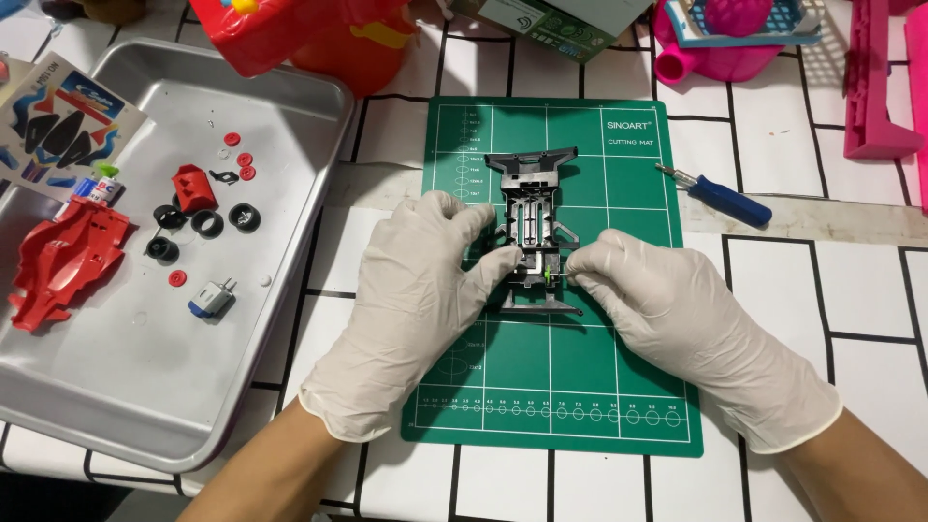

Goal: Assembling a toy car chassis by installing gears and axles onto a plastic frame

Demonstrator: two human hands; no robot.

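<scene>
Gloved left hand (411,304) and right hand (677,319) are clamped on grey chassis (536,227), centred on green cutting mat (580,387); blue screwdriver (720,196) is laid at mat's right edge.

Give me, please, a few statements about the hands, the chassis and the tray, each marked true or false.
1. Both gloved hands, the left hand and the right hand, touch the dark toy car chassis on the green cutting mat. True.
2. The blue-handled screwdriver is in the right hand. False: it lies on the table beside the mat.
3. The red car body lies in the metal tray. True.
4. The black tyres are fitted to the chassis. False: they lie loose in the tray.
</scene>
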